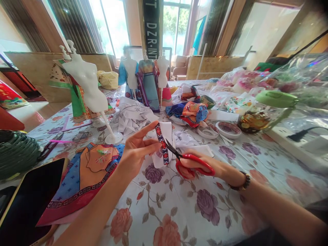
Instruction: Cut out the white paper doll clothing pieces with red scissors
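Pinched between the fingers of my left hand [139, 148] is a white fabric piece with a dark, red-flowered patterned strip [161, 136] along it. My right hand [200, 164] has its fingers through the red handles of a pair of scissors [202, 165]. The dark blades point up and left, and their tips meet the patterned strip near my left fingertips. A printed doll-sized garment piece [99, 167] in blue, orange and pink lies left of my left forearm.
White cloth scraps [132, 116] are heaped behind my hands. A white mini mannequin [87, 82] stands at left, dressed ones behind. Tape rolls [228, 130], a green-lidded jar [276, 99] and a power strip [299, 147] are at right; a phone [33, 201] lies at front left.
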`<state>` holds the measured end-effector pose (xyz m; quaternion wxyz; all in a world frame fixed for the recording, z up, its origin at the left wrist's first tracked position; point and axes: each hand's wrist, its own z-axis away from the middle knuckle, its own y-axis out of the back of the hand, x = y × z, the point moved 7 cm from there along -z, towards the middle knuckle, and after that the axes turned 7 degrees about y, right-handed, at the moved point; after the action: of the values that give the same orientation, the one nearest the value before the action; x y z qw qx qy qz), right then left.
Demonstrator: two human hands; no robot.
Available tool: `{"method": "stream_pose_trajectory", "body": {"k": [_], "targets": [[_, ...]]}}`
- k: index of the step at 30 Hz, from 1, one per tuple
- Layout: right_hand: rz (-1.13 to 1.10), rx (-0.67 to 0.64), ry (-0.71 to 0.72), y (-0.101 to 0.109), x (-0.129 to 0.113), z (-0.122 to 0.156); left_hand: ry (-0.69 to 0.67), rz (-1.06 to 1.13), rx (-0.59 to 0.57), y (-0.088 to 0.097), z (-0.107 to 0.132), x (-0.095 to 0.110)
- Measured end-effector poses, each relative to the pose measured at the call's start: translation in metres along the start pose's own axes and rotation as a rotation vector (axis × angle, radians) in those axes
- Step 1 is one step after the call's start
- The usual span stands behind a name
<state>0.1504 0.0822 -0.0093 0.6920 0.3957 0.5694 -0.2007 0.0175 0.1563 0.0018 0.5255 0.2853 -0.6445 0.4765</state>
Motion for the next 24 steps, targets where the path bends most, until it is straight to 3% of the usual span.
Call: {"method": "stream_pose_trajectory", "body": {"k": [24], "targets": [[-0.069, 0.119, 0.113, 0.005, 0.021, -0.005, -0.01, -0.011, 0.018, -0.001, 0.002, 0.003]]}}
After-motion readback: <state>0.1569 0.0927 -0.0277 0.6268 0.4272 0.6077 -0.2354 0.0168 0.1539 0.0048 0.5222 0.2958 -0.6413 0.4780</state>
